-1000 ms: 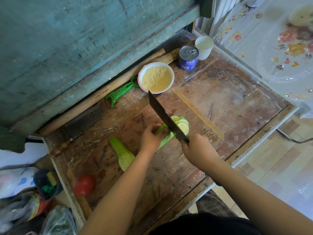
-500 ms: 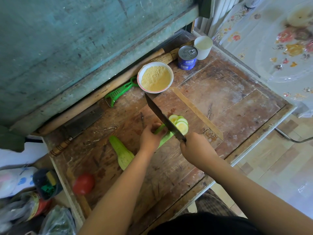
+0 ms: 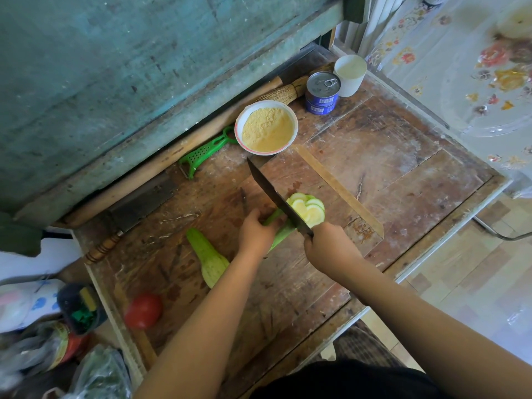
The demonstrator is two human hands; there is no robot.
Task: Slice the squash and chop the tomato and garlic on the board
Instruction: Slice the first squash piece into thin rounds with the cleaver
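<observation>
A pale green squash (image 3: 280,230) lies on the worn wooden board (image 3: 331,197). My left hand (image 3: 256,231) grips it, fingers curled over its top. My right hand (image 3: 328,244) grips the handle of a dark knife (image 3: 273,194), whose blade crosses the squash at its cut end. Several round slices (image 3: 308,208) are piled just right of the blade. A second squash piece (image 3: 208,257) lies to the left. A red tomato (image 3: 143,310) sits near the board's left front corner. No garlic is visible.
A bowl of yellow meal (image 3: 266,128), a green peeler (image 3: 205,152), a tin can (image 3: 322,92) and a white cup (image 3: 349,74) stand at the back. A cleaver (image 3: 135,210) lies back left. Bags and jars crowd the lower left.
The knife blade has kept working at the squash's cut end, and the slice pile looks slightly larger. Both hands stay in nearly the same place.
</observation>
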